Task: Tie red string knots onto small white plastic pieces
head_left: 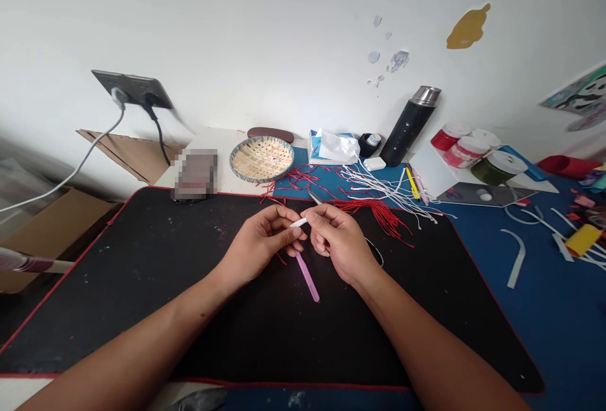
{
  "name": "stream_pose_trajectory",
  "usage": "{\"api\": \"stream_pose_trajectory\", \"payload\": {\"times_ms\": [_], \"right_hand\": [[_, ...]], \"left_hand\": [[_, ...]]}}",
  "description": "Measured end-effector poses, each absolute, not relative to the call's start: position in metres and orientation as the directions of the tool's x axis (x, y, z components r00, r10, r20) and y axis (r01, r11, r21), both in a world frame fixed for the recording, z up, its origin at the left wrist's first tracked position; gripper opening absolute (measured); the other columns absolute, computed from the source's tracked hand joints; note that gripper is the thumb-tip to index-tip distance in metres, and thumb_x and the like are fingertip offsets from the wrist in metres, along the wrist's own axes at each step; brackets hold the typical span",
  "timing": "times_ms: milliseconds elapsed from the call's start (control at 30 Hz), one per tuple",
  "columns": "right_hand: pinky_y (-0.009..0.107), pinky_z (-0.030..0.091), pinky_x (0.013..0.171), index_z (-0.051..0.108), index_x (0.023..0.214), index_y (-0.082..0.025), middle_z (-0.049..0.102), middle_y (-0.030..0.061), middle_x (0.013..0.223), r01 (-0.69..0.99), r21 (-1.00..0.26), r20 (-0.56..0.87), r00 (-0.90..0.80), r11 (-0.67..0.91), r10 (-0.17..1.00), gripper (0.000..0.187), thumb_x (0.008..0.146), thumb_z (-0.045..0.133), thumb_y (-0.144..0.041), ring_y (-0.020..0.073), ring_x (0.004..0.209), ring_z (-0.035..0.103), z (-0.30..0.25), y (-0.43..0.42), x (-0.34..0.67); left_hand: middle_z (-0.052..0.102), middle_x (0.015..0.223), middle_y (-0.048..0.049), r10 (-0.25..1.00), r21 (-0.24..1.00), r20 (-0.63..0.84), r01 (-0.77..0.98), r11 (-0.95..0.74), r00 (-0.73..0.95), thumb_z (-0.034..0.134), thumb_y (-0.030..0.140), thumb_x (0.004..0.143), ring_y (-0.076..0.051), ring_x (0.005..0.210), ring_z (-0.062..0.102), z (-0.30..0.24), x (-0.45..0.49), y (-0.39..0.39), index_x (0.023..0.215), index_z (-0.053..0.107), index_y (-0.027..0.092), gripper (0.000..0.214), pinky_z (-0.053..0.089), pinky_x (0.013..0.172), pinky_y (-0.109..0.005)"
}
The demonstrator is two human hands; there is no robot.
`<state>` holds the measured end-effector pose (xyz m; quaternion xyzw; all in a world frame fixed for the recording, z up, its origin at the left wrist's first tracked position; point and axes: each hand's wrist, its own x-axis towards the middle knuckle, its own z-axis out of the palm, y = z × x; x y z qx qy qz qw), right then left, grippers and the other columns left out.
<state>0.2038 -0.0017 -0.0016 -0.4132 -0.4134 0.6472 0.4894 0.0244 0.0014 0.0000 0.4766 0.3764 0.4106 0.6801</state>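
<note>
Two bare hands: up off the black mat (189,310), nearly meeting, and they mark the centre of the clock, twelve at the wall.
White cord piece: right at that centre, a short pale bundle held by both hands; its finer detail is too small to read.
Left hand (260,234): thumb and fingers clamped on the near end of the white cord piece (298,223).
Right hand (338,234): thumb and forefinger together, pinching the other end, remaining fingers curled in.
Pink stick (308,278): at six o'clock, its upper end right by the left fingertips; whether they grip it, one cannot tell.
Loose cords: what a tangle! White cords (395,190) at two o'clock, red cords (379,212) a shade lower, between two and three.
Woven basket (255,155): out at eleven, blue-green lacing round its rim.
Tissue pack (331,149): one o'clock.
Black thermos (409,127): between one and two, leaning to the right in view.
Thread spools: grouped at two, farther off, the green spool (499,168) nearest.
</note>
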Motion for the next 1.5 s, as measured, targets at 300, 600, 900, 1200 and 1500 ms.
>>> {"api": "stream_pose_trajectory", "payload": {"times_ms": [300, 600, 900, 1200, 1500], "right_hand": [[0.023, 0.023, 0.043, 0.073, 0.093, -0.019, 0.048, -0.0078, 0.050, -0.330, -0.924, -0.134, -0.196, -0.195, 0.971, 0.026, 0.087, 0.080, -0.044, 0.0067, 0.041, 0.036, -0.0040, -0.0005, 0.2051], [0.022, 0.026, 0.043, 0.072, 0.094, -0.019, 0.050, -0.0071, 0.055, -0.279, -0.936, -0.156, -0.213, -0.213, 0.965, 0.031, 0.088, 0.078, -0.048, 0.0072, 0.044, 0.039, 0.0003, -0.0029, 0.2038], [0.022, 0.034, 0.043, 0.070, 0.097, -0.019, 0.055, -0.0055, 0.059, -0.111, -0.987, -0.090, -0.194, -0.112, 0.977, 0.033, 0.092, 0.071, -0.052, 0.0086, 0.045, 0.047, -0.0019, -0.0035, 0.2041], [0.022, 0.037, 0.043, 0.070, 0.099, -0.018, 0.059, -0.0041, 0.063, -0.047, -0.997, -0.047, -0.222, -0.059, 0.974, 0.026, 0.094, 0.069, -0.044, 0.0092, 0.048, 0.052, -0.0020, -0.0037, 0.2029], [0.021, 0.035, 0.042, 0.070, 0.103, -0.018, 0.061, -0.0026, 0.068, -0.053, -0.992, -0.094, -0.263, -0.112, 0.960, 0.032, 0.094, 0.068, -0.048, 0.0090, 0.048, 0.054, -0.0017, -0.0039, 0.2032]], "left_hand": [[0.078, 0.082, -0.0042, 0.962, 0.979, -0.033, -0.184, 0.085, 0.270, 0.086, 0.040, 0.084, -0.017, 0.067, 0.072, 0.0053, 0.0260, -0.0028, 0.101, 0.067, 0.016, 0.035, 0.060, 0.062, -0.028], [0.079, 0.082, -0.0063, 0.960, 0.967, -0.083, -0.210, 0.142, 0.269, 0.090, 0.041, 0.079, -0.018, 0.070, 0.074, 0.0078, 0.0221, 0.0009, 0.086, 0.069, 0.015, 0.034, 0.062, 0.066, -0.030], [0.075, 0.085, -0.0030, 0.959, 0.972, -0.040, -0.209, 0.102, 0.282, 0.088, 0.037, 0.080, -0.017, 0.075, 0.073, 0.0043, 0.0253, -0.0007, 0.096, 0.069, 0.017, 0.032, 0.061, 0.071, -0.030], [0.073, 0.077, -0.0021, 0.965, 0.985, -0.026, -0.156, 0.068, 0.261, 0.083, 0.039, 0.087, -0.016, 0.070, 0.070, 0.0048, 0.0258, -0.0008, 0.093, 0.069, 0.016, 0.027, 0.058, 0.069, -0.029], [0.074, 0.080, -0.0031, 0.978, 0.997, 0.041, -0.066, -0.028, 0.204, 0.080, 0.039, 0.088, -0.018, 0.073, 0.071, 0.0069, 0.0251, -0.0060, 0.093, 0.071, 0.017, 0.024, 0.058, 0.073, -0.031]]}}
